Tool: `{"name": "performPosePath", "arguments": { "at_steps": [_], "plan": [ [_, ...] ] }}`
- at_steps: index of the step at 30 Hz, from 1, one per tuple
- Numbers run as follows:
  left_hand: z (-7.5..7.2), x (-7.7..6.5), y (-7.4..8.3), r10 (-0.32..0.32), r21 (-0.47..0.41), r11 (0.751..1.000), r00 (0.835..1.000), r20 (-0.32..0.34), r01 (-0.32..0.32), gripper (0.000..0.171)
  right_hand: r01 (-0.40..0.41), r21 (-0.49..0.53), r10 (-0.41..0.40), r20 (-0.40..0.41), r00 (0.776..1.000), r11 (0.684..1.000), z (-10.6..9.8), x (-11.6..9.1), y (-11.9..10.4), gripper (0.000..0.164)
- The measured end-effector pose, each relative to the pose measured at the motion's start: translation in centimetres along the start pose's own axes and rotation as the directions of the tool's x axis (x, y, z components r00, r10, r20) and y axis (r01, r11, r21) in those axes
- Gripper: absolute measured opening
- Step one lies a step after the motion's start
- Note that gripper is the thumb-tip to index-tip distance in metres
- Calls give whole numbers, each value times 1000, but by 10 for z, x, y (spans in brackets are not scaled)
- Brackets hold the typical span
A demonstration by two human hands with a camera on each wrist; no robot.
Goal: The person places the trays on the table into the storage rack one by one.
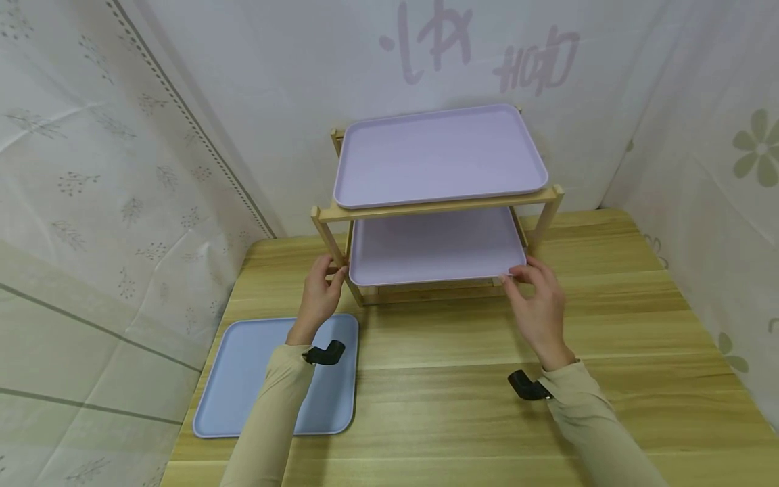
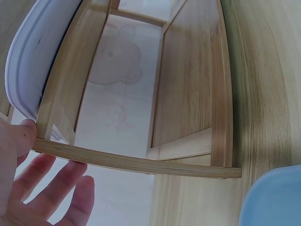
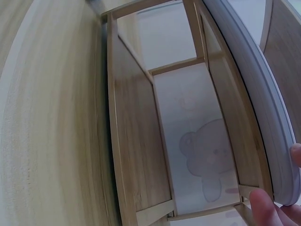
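A wooden rack (image 1: 438, 208) holds a lilac upper tray (image 1: 438, 155) on its top level and a lilac lower tray (image 1: 435, 247) on the level beneath. My left hand (image 1: 320, 289) grips the rack's front left post, close beside the lower tray's left corner. In the left wrist view, the thumb lies on one side of that post (image 2: 141, 165) and the fingers curl behind it. My right hand (image 1: 538, 304) pinches the lower tray's front right corner. In the right wrist view, fingertips touch the rim of the lower tray (image 3: 263, 103).
A blue tray (image 1: 243, 379) lies on the wooden table (image 1: 438, 406) at the left, partly beneath my left forearm. Behind the rack hangs a pale printed curtain (image 1: 243, 81). The rack's bottom shelf (image 3: 138, 127) shows in the right wrist view.
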State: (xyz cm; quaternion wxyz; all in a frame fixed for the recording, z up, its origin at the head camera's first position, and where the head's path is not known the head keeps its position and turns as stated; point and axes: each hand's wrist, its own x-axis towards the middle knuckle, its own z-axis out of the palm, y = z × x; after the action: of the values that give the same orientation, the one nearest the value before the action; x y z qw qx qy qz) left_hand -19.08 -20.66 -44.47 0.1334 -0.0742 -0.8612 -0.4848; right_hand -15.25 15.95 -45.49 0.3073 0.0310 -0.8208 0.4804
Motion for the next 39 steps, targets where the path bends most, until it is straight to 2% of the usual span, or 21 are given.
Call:
{"name": "performPosePath", "arguments": {
  "at_steps": [3,10,23,39],
  "plan": [
    [1,-1,3,-2,-1,1000,1000,2,2,25,-8,-5,8,-1,1000,1000,2,2,-2,20],
    [-7,-7,38,2,5,1000,1000,24,-2,25,1,-21,-1,4,1000,1000,6,9,-3,21],
    [-6,-7,37,-6,-10,1000,1000,19,6,26,-37,-17,38,25,999,999,15,19,-1,21],
    [-5,-7,36,-16,6,1000,1000,19,16,23,-71,-112,73,15,997,991,21,23,-1,21]
  ]
}}
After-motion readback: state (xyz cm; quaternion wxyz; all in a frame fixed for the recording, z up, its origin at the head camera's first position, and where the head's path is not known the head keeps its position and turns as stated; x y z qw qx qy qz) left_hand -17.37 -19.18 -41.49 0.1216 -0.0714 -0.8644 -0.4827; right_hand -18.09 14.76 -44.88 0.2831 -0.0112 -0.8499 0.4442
